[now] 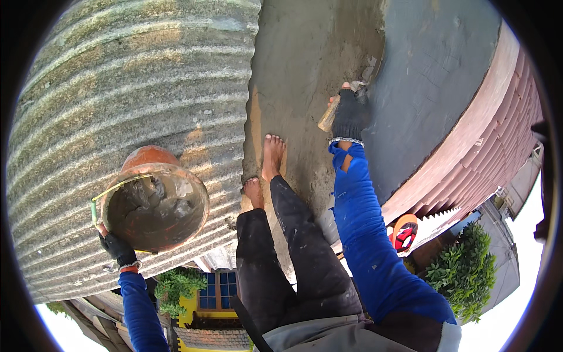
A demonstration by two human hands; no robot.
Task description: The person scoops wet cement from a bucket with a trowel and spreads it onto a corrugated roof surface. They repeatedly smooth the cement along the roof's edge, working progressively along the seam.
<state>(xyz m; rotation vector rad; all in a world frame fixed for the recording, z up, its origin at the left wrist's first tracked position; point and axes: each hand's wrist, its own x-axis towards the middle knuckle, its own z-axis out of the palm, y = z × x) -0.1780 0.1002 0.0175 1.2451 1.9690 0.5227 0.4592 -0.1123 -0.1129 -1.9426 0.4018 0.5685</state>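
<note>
Corrugated roofing (193,88) at left, wet gray ledge (305,58) mid-frame, dark plastered surface (422,88) at right. Head view: gripping bucket handle (94,212) with gloved left hand (119,249), fingers mostly hidden. Bucket (151,155) over the roofing, gray mortar (155,217) inside. Gloved right hand (349,114) closed round wooden tool (328,120), near where ledge meets plastered surface; can't tell tool type.

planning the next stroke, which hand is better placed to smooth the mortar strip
Right, probably: the right hand holds a tool by the mortar strip; the left hand is at the bucket.
</note>
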